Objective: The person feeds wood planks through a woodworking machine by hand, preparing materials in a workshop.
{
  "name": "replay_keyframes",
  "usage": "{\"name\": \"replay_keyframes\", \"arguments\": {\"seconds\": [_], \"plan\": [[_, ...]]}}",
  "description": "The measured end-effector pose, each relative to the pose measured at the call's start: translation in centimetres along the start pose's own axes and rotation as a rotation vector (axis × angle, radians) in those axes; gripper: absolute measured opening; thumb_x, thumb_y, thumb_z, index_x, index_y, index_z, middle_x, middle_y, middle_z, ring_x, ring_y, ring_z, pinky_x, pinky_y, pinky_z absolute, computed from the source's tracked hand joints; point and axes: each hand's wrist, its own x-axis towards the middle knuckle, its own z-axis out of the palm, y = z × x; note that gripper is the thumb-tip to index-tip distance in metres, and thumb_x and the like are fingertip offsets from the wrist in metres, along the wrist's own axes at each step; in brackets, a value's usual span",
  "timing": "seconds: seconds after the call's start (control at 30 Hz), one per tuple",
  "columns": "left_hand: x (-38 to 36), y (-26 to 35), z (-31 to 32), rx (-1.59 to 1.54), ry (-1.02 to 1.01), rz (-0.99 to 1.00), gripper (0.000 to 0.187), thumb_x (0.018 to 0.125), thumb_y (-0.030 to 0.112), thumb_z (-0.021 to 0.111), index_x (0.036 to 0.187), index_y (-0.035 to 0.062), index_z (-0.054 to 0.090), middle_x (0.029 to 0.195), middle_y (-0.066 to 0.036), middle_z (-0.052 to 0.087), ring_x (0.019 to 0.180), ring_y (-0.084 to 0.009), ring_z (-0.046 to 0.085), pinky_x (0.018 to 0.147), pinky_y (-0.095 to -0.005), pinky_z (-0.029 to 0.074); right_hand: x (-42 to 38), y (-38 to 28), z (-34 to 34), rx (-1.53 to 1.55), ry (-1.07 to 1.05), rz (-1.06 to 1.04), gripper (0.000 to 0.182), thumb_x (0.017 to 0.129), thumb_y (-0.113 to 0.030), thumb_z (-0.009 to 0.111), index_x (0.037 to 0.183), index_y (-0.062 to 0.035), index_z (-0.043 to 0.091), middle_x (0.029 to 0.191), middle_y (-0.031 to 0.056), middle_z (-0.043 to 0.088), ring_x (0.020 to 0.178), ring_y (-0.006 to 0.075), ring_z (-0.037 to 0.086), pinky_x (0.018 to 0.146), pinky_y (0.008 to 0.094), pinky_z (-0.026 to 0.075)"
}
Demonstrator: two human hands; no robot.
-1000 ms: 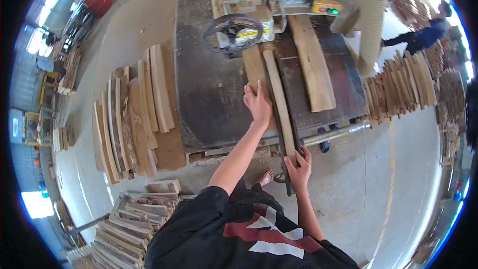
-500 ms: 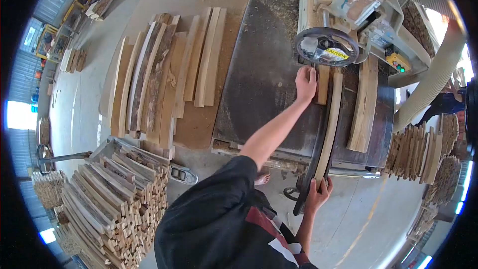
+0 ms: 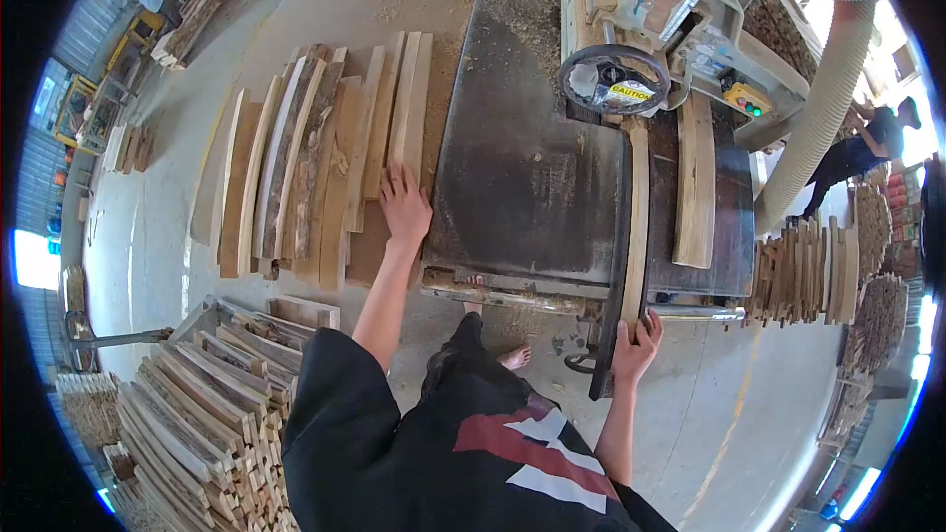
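My left hand (image 3: 406, 209) reaches over the row of wooden boards (image 3: 330, 172) lying left of the machine table. Its fingers are spread and touch the near end of a pale board (image 3: 412, 103). A long, narrow wooden strip (image 3: 636, 207) lies along the dark guide rail (image 3: 616, 276), its far end under the machine head by the black handwheel (image 3: 614, 79). My right hand (image 3: 636, 350) holds the near end of this strip, thumb on the left and fingers on the right.
The dark machine table (image 3: 532, 177) carries sawdust and a thicker wooden piece (image 3: 695, 182) on the right. A ribbed hose (image 3: 823, 108) hangs at the right. Stacked strips (image 3: 212, 404) stand at lower left, more strips (image 3: 803, 271) at right. A person (image 3: 867, 153) is at far right.
My left hand has moved left from beside the handwheel to the row of boards. The short piece beside the strip no longer shows. My right hand stays at the strip's near end.
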Motion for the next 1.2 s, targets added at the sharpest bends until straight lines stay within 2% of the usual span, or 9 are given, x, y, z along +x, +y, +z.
{"name": "replay_keyframes", "arguments": {"seconds": [0.2,0.3,0.37,0.63,0.7,0.8,0.87,0.97,1.2], "plan": [[-2.4,0.4,-4.7,-0.557,-0.101,-0.173,0.065,0.079,0.026,0.079,0.138,0.0068,0.059,0.151,-0.031,0.036,0.134,-0.0524,0.036,0.109,-0.0608,0.035,-0.9,-2.7,-2.6,0.019,0.01,-0.046,0.026,0.083,-0.002,0.075,0.105,0.0104,0.071,0.137,0.0179,0.056,0.125,0.0335,0.057,0.106,0.0403,0.046],[-6.6,1.3,-5.8,-0.71,-0.221,-0.22,0.07,0.076,0.029,0.084,0.139,0.01,0.06,0.147,-0.031,0.04,0.133,-0.0458,0.041,0.109,-0.0555,0.037,-2.0,-5.4,-2.3,0.074,0.004,-0.06,0.023,0.081,-0.002,0.076,0.101,0.0098,0.071,0.131,0.0179,0.059,0.121,0.0324,0.058,0.102,0.0394,0.047],[-9.2,2.7,-7.9,-0.42,-0.098,-0.086,0.065,0.075,0.029,0.085,0.134,0.0094,0.064,0.145,-0.031,0.042,0.128,-0.0453,0.044,0.107,-0.0561,0.038,-1.6,-8.3,-0.6,0.141,-0.101,-0.065,0.021,0.08,-0.004,0.077,0.095,0.0087,0.071,0.125,0.0177,0.062,0.115,0.0311,0.06,0.098,0.0391,0.049],[-13.4,2.4,-9.5,-0.473,0.058,0.071,0.031,0.075,0.015,0.084,0.103,0.0063,0.075,0.125,-0.009,0.064,0.119,-0.0419,0.051,0.1,-0.0544,0.043,-4.3,-7.8,11.6,0.238,-0.17,-0.125,0.027,0.083,-0.01,0.079,0.097,0.0102,0.069,0.12,0.0194,0.061,0.107,0.0341,0.061,0.091,0.0388,0.052],[-14.0,1.2,-7.5,-0.895,-0.024,0.039,0.023,0.076,0.013,0.084,0.096,0.0059,0.075,0.123,-0.01,0.064,0.114,-0.0416,0.057,0.096,-0.051,0.047,-3.8,-7.3,12.9,0.148,-0.101,-0.22,0.027,0.083,-0.01,0.079,0.1,0.0094,0.069,0.12,0.0202,0.061,0.106,0.0338,0.061,0.086,0.0388,0.053],[-12.7,2.3,-8.7,-0.853,0.084,-0.126,0.023,0.078,0.011,0.083,0.099,0.0056,0.073,0.124,-0.014,0.064,0.112,-0.0423,0.059,0.093,-0.0492,0.049,-3.2,-5.8,13.0,0.117,-0.112,-0.228,0.028,0.082,-0.01,0.079,0.1,0.0095,0.069,0.121,0.0206,0.061,0.104,0.0334,0.062,0.083,0.0384,0.054],[-10.0,2.4,-10.3,-0.579,0.231,-0.027,0.046,0.077,0.021,0.087,0.117,0.0078,0.069,0.132,-0.021,0.059,0.121,-0.0442,0.055,0.097,-0.052,0.047,-3.0,-5.6,12.3,0.12,-0.127,-0.226,0.028,0.081,-0.01,0.079,0.098,0.0097,0.069,0.121,0.0208,0.061,0.103,0.0333,0.063,0.083,0.0379,0.055],[-8.6,3.2,-11.0,-0.348,-0.077,-0.018,0.092,0.067,0.035,0.093,0.143,0.0069,0.05,0.146,-0.027,0.041,0.133,-0.0457,0.042,0.105,-0.0538,0.041,-3.4,-4.8,10.7,0.096,-0.15,-0.211,0.031,0.08,-0.01,0.078,0.103,0.0091,0.07,0.12,0.0219,0.062,0.109,0.0365,0.061,0.092,0.0419,0.052],[-10.6,6.1,-6.9,-0.822,-0.334,-0.161,0.082,0.078,0.028,0.086,0.142,-0.0098,0.05,0.117,-0.021,0.055,0.107,-0.0338,0.06,0.089,-0.0426,0.052,-4.6,-3.8,7.9,0.008,-0.143,-0.293,0.028,0.076,-0.008,0.08,0.098,0.0078,0.071,0.116,0.0212,0.062,0.105,0.0376,0.063,0.091,0.0431,0.053]]}}
